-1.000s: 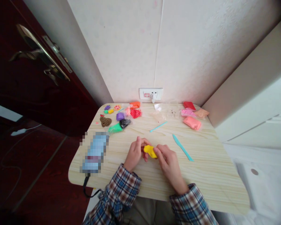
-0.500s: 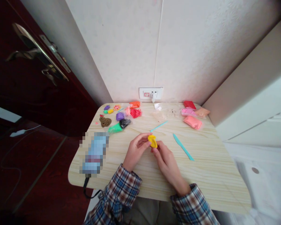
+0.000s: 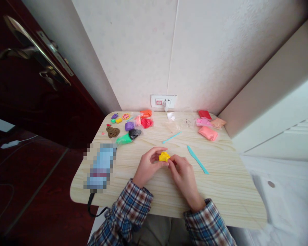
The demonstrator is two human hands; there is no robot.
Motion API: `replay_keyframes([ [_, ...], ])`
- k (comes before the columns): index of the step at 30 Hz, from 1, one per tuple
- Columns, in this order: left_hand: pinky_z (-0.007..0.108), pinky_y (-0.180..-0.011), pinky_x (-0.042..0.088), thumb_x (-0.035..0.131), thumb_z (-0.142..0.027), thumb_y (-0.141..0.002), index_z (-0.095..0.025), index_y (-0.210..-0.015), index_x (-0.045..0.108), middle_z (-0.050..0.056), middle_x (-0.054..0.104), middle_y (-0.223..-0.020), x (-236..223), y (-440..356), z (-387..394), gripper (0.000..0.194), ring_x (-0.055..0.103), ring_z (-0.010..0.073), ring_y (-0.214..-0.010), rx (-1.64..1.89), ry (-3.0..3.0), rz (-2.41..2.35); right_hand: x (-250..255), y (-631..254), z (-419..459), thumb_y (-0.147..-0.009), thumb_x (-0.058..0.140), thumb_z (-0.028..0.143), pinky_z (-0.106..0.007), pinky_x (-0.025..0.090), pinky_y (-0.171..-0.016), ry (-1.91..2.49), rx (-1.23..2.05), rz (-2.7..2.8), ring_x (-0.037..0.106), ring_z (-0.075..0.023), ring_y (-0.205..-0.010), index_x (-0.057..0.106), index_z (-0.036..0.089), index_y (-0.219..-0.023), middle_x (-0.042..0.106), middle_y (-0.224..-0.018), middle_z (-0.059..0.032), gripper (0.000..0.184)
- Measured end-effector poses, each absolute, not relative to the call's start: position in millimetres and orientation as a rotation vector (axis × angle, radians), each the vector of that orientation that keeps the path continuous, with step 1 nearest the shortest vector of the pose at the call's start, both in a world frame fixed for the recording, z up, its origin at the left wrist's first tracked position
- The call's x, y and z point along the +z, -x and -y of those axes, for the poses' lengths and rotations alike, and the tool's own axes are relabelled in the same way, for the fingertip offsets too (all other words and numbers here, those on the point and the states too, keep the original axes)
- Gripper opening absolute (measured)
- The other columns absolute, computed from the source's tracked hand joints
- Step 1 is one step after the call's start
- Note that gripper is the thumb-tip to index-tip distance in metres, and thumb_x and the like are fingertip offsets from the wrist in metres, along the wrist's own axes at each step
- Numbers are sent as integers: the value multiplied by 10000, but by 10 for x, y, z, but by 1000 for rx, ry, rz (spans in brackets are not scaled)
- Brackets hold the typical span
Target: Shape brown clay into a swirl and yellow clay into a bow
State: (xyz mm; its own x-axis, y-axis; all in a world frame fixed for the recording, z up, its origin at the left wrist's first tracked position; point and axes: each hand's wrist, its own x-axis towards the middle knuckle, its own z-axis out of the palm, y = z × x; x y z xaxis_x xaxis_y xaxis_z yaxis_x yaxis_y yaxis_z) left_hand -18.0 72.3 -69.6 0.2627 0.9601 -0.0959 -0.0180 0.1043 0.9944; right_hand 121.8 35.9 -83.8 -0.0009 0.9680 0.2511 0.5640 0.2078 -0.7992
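Note:
A small lump of yellow clay (image 3: 164, 156) sits between my two hands above the middle of a light wooden table (image 3: 228, 191). My left hand (image 3: 149, 165) curls its fingers round the lump from the left. My right hand (image 3: 181, 172) pinches it from the right with thumb and fingertips. Both wrists wear plaid sleeves.
A teal plastic knife (image 3: 197, 164) lies right of my hands, a thin teal stick (image 3: 171, 137) beyond them. Bags of clay, green (image 3: 124, 139), purple (image 3: 129, 126), red (image 3: 146, 123) and pink (image 3: 207, 133), line the far edge. A brown clay figure (image 3: 112, 131) stands far left. A blurred object (image 3: 100, 166) lies left.
The yellow clay went from a long roll to a folded, compact lump, and my hands lifted it slightly away from me. The view shifted a little to the right.

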Motion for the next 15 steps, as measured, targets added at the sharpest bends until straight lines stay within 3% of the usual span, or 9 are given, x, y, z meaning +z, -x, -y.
replay_keyframes([
  [8,239,-666,494,640,-155,-699,-148,-723,629,0,662,-688,-649,194,-711,28,629,138,-666,958,-1338,-1132,-775,-1232,-325,-948,351,374,-291,374,-665,1458,700,1624,553,-175,-703,557,210,-818,623,-718,-12,293],
  [15,214,-538,441,496,-142,-777,-171,-688,595,-29,602,-577,-673,212,-670,136,593,128,-539,727,-1537,-1113,-784,-1210,-339,-912,426,455,-277,320,-600,1543,632,1770,463,-136,-529,465,209,-614,487,-518,32,389],
])
